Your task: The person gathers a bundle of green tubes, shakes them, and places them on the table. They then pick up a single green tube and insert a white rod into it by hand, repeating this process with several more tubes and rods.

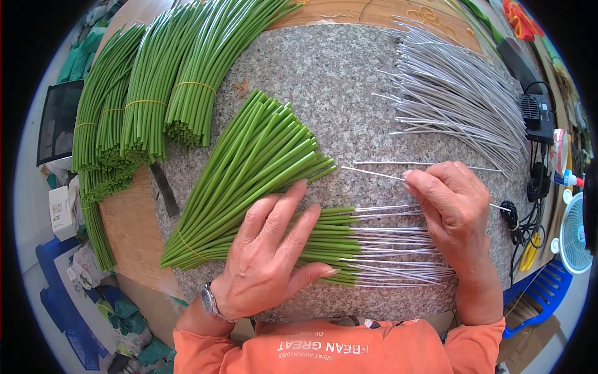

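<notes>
A fanned bundle of green plastic tubes (255, 162), tied near its lower left end with a yellow rubber band (190, 244), lies on the speckled stone slab (305, 56). My left hand (268, 255) rests over it with fingers spread, touching the tubes. The tubes nearest me have pale wires (398, 246) sticking out of their right ends. My right hand (451, 206) pinches one thin white wire (377, 173), whose left tip points at the open tube ends, a little apart from them. Another loose wire (386, 163) lies just beyond it.
A heap of loose wires (455, 93) spreads at the far right. Several banded green bundles (146, 112) stand at the far left. Along the right edge are a black adapter (537, 118), dark cables, a small fan (574, 234) and a blue plastic stool or basket (542, 299).
</notes>
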Demonstrator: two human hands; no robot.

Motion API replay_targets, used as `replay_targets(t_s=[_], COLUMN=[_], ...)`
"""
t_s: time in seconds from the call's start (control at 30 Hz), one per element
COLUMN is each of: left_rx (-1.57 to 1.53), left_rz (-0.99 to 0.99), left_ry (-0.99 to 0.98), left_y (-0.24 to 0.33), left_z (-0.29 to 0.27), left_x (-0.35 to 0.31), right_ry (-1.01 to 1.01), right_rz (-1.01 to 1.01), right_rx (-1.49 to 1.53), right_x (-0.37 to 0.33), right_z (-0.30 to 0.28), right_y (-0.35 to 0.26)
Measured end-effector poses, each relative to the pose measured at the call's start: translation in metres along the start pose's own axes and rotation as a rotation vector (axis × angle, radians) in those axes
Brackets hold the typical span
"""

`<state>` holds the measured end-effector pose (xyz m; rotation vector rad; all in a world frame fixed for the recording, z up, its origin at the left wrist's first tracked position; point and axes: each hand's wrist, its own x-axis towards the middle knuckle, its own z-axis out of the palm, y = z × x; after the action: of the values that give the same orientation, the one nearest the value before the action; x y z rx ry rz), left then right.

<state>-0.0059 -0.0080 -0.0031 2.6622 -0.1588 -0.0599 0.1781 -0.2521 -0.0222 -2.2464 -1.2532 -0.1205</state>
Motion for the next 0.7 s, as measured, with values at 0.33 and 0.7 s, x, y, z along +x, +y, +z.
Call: replay_targets(t_s=[0.33,0.7], left_rx=[0.016,0.018], left_rz=[-0.011,-0.009], left_ry=[-0.027,-0.021], left_y=[0.0019,0.0019], left_z=[-0.0026,-0.0025], left_x=[0.0017,0.0013], right_ry=[0.002,0.019], right_rz=[-0.024,-0.063], right_rx=[0.005,-0.006], right_x=[0.0023,0.0014], right_z=[0.0058,0.0067], right_y=[-0.0008,0.0050])
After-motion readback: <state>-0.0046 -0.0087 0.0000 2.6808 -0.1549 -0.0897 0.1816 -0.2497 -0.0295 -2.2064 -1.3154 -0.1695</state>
